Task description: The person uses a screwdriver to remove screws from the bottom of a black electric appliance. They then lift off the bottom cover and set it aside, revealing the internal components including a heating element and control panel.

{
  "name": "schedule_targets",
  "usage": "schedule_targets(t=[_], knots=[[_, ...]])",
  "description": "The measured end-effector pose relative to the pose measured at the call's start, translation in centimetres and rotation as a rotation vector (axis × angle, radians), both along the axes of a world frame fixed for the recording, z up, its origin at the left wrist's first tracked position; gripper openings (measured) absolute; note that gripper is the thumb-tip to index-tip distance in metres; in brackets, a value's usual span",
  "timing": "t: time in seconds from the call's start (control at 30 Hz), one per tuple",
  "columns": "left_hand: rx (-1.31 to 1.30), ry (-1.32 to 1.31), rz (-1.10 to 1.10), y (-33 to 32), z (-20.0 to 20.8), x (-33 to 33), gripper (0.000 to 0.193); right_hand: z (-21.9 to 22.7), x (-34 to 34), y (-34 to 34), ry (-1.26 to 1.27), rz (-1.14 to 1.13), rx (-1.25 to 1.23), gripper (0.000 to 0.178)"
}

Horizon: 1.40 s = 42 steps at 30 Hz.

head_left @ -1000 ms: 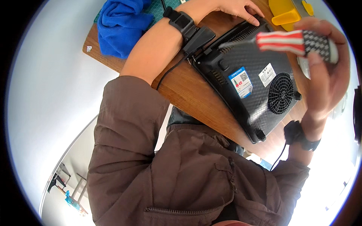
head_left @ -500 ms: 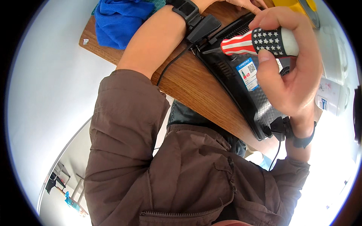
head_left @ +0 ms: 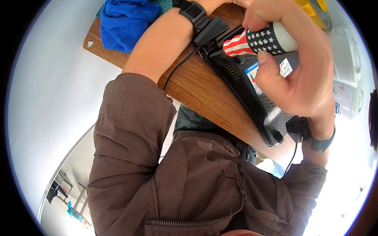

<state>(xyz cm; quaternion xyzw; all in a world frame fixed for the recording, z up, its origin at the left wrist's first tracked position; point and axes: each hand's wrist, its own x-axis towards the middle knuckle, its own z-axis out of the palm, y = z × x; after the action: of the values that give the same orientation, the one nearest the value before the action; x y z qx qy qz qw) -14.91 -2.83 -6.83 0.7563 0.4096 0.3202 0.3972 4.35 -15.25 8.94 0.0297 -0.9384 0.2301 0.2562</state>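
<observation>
My right hand (head_left: 295, 74) is closed round the thick handle of a screwdriver (head_left: 262, 41), patterned with red and white stripes, a black band of white stars and a pale butt end. It lies tilted over the far left corner of a black flat device (head_left: 232, 84) with a woven-look surface, vents and stickers. A thin dark shaft seems to run from the handle towards that corner; its tip cannot be made out. My left hand (head_left: 214, 4) reaches to the top edge beyond the device's corner, its fingers mostly cut off or hidden behind the right hand.
The device rests on a wooden table (head_left: 197, 92), close to its near edge. A crumpled blue cloth (head_left: 124, 25) lies at far left on a green mat (head_left: 162, 5). Something yellow (head_left: 309, 11) stands far right, beside white containers (head_left: 346, 59). Black cabled units (head_left: 212, 31) are strapped to both wrists.
My right hand has moved left and slightly away from me with the screwdriver, uncovering a white sticker. My left fingers have slipped mostly out of view. The device stays in place.
</observation>
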Motion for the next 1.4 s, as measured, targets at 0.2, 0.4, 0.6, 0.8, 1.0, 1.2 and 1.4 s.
schedule_targets(t=[0.2,0.4,0.6,0.8,1.0,1.2,1.4], knots=[[0.003,0.006,0.027,-0.4,0.1,-0.1,0.058,1.4,0.1,1.3,-0.114,0.152,-0.101,0.031],[0.010,0.011,0.069,-1.2,0.5,-0.1,0.059,1.8,-0.7,1.0,-0.117,0.216,0.110,0.021],[0.016,0.025,0.126,-3.2,0.8,-0.5,0.059,5.2,-0.7,-1.2,-0.366,-0.039,0.252,0.023],[0.016,0.046,0.180,-5.0,1.8,-0.9,0.060,1.5,-0.5,1.2,0.028,0.199,0.208,0.027],[0.018,0.033,0.178,-5.1,1.1,-0.8,0.060,3.3,0.0,2.2,-0.287,0.255,0.064,0.024],[0.018,0.033,0.182,-5.5,1.5,-0.7,0.061,2.5,-0.4,0.6,-0.187,0.095,0.193,0.018],[0.012,0.022,0.175,-5.3,1.1,-0.8,0.062,1.3,-0.5,0.6,-0.085,0.046,0.174,0.018]])
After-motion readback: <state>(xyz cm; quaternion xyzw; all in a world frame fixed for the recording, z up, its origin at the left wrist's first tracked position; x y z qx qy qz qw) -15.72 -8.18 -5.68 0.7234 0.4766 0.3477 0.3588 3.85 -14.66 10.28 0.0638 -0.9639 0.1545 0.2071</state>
